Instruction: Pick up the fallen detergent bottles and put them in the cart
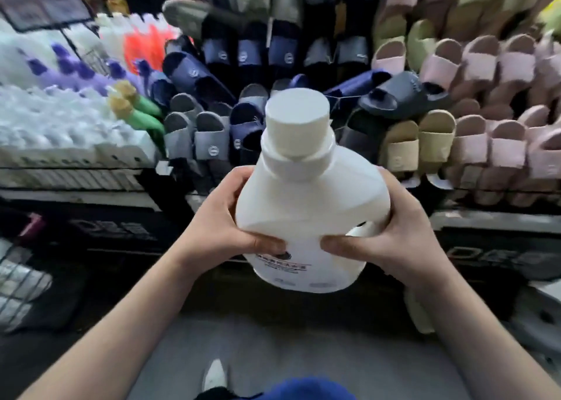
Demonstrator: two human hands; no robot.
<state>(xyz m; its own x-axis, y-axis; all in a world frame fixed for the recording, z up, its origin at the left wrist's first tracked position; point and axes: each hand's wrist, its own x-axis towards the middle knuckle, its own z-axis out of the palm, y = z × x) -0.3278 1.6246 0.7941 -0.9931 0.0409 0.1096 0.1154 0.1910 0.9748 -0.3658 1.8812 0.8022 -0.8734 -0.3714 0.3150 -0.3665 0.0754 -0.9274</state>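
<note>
Gripping the white detergent bottle [312,214] upright between left hand [218,226] and right hand [391,238], fingers curled round its sides, well off the floor. Smooth plastic could slip, I reckon, while swinging toward the wire cart [21,281] at left.

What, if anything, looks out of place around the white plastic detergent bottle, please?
A dark navy rubber slipper lies sideways across the upright rows of slippers, and a beige slipper lies on the floor. The white capped detergent bottle looks intact, no spill.
</note>
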